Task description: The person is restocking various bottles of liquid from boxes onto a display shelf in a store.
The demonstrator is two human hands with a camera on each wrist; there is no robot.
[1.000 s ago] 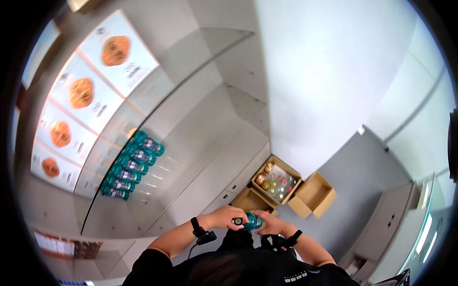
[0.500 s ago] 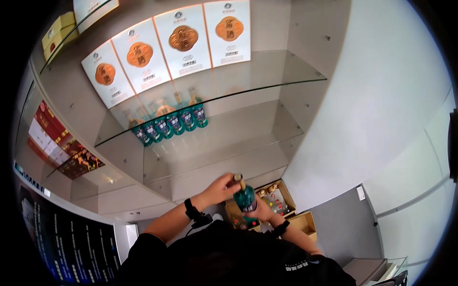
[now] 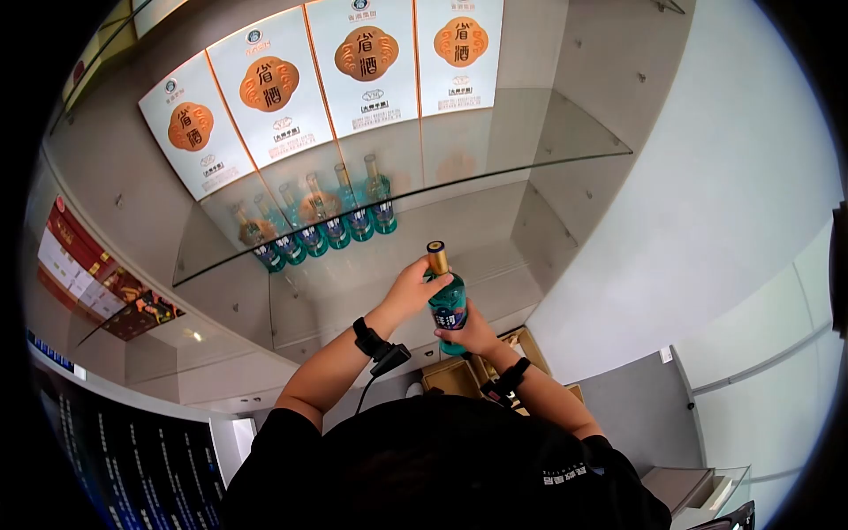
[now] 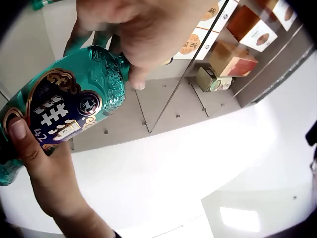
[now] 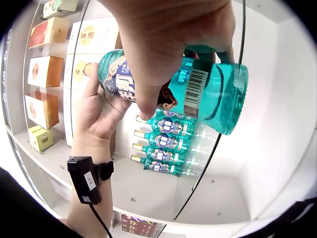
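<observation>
A teal glass bottle [image 3: 449, 305] with a gold neck and dark blue label is held upright, slightly tilted, in front of the lower shelf. The left hand [image 3: 412, 288] grips it at the shoulder just under the neck. Lower down, the right hand [image 3: 473, 330] wraps round the body near the base. In the left wrist view the bottle's label [image 4: 57, 111] faces the camera, with the right thumb pressed on its edge. The right wrist view shows a barcode on the bottle [image 5: 218, 94] beside the right hand [image 5: 168, 44].
Several matching bottles [image 3: 336, 231] stand in a row on the lower shelf, left of the hands. Above them, white boxes [image 3: 371, 66] line a glass shelf [image 3: 530, 159]. Cardboard boxes [image 3: 450, 377] sit on the floor below. A white wall [image 3: 636, 238] rises at the right.
The held bottle has been raised from above the floor boxes toward the shelf, both hands moving up with it. The head view has turned toward the shelves.
</observation>
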